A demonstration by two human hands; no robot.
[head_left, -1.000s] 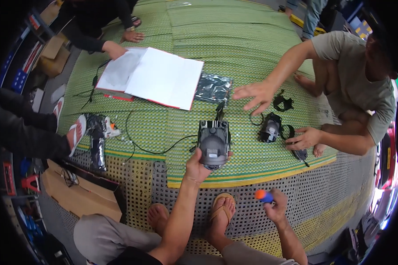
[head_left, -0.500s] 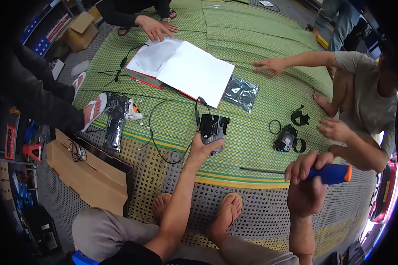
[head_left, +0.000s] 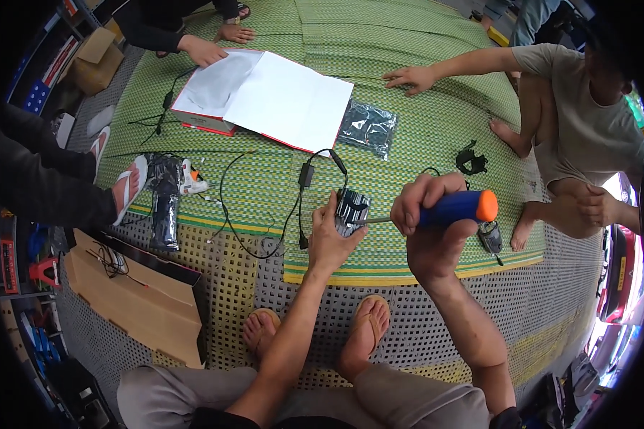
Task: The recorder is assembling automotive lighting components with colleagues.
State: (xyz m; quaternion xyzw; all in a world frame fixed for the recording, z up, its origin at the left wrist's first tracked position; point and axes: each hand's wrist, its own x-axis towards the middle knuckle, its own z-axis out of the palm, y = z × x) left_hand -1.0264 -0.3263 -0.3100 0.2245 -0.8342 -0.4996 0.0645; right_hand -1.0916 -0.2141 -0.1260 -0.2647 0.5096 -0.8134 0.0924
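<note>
Low over the front of the green mat, my left hand [head_left: 330, 242] grips a small dark device [head_left: 352, 211] with a glossy, ridged face. A black cable with a small inline box [head_left: 306, 175] runs by it; where the cable ends is hard to make out. My right hand [head_left: 436, 250] is closed round the blue handle of a screwdriver [head_left: 451, 209] with an orange end. Its metal shaft points left, and the tip meets or nearly meets the device's right side. Past my right hand lie a black bracket [head_left: 471, 159] and a partly hidden grey-black part [head_left: 491, 238].
An open white box with red edges [head_left: 286, 100] lies ahead, under a co-worker's hand [head_left: 202, 51]. Beside it is a black plastic packet [head_left: 368, 129]. A cardboard tray [head_left: 139, 300] sits at left. Another person [head_left: 579, 118] sits at right, one arm over the mat.
My right hand has moved left, bringing the screwdriver's shaft to the device. The device is turned and sits slightly lower. The seated person's nearer hand has drawn back to the knee.
</note>
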